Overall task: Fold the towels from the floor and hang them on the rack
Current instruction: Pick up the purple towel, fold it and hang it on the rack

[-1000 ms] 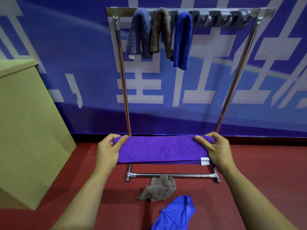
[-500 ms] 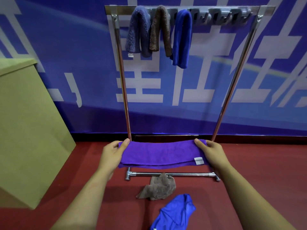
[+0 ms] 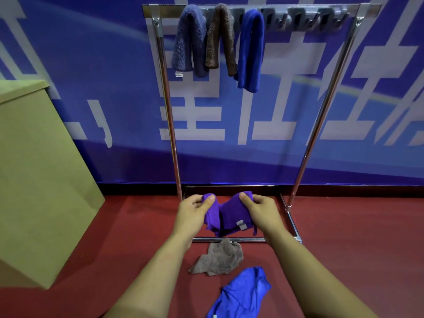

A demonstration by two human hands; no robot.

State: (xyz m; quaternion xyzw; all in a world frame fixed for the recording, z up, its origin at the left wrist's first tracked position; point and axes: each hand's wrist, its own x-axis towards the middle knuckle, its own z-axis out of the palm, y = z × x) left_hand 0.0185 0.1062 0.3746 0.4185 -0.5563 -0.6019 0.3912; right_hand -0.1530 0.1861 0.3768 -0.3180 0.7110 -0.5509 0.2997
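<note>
- Purple towel (image 3: 229, 214): held in the air between both hands, low in front of the rack and above its near base bar. The cloth is gathered in the middle, so it sags into a V between two raised ends. A small grey label shows on its lower right part. The fabric is plain, deep purple, with loose edges hanging below.
- Left hand (image 3: 195, 213): fingers closed on the left end of the purple towel, thumb on top.
- Right hand (image 3: 259, 212): fingers closed on the right end of the same towel, thumb on top. The two hands are near each other, not touching.
- Rack (image 3: 321, 115): chrome frame standing against the blue wall banner, with a row of grey hooks along the top bar.
- Hung items, left part of the top bar: a fluffy grey-blue towel (image 3: 188, 42), a brown towel (image 3: 220, 40) just right of it, then a bright blue towel (image 3: 250, 49). Each is draped over the bar.
- Floor, red, near side of the rack: a crumpled taupe towel (image 3: 220, 258) just beyond the base bar, and a crumpled blue towel (image 3: 241, 292) nearer and to its right.
- Cardboard box (image 3: 34, 180): stands at the left, well apart from the rack.
</note>
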